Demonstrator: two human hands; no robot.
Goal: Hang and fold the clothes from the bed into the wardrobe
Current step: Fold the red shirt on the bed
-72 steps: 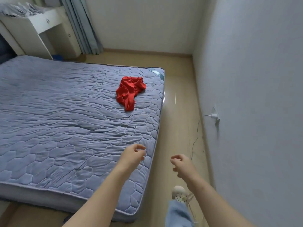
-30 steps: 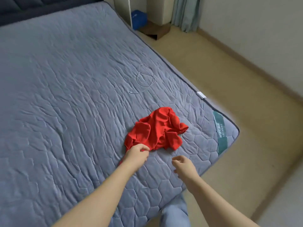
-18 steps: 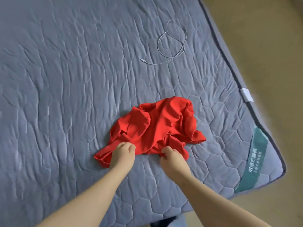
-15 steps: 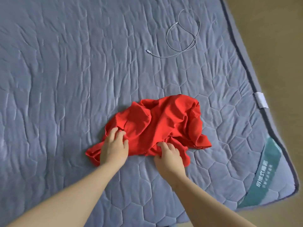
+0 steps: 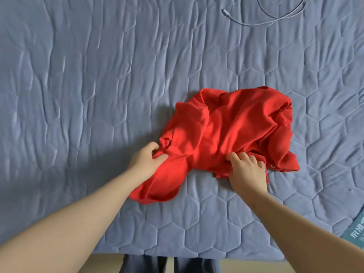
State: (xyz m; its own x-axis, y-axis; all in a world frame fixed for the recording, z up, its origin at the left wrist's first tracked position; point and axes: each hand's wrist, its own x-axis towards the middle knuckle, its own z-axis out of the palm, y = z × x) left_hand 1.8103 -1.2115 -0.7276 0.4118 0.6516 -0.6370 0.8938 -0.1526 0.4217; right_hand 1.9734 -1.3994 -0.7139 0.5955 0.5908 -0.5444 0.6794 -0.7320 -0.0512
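**Took Hold of the Red Shirt on the Bed**

Found the red shirt [image 5: 232, 131] crumpled on the bed [image 5: 98, 85], close to its front edge and right of its middle. Saw the left hand [image 5: 146, 163] at the end of the cloth toward the bed's middle, with fingers [image 5: 155, 149] curled in and pinching a bunched fold. Saw the right hand [image 5: 247, 174] at the end toward the bed's right corner, with fingers [image 5: 238, 157] bent over and gathering the near hem. Could not tell how much cloth sat under that palm. Noted a white cable [image 5: 275, 16] looped further up the bed, well apart from both hands.

Judged this as the pick-up of one piece, ahead of any hanging or folding, and saw no wardrobe or hanger. Reckoned the next move called for raising both grips together and shaking the cloth open to find shoulders or hem. After that, either laying flat on the bed for folding or carrying off to a hanger. Expected limp, light cloth, likely to sag and twist between the grips, so wanted holds set well apart.
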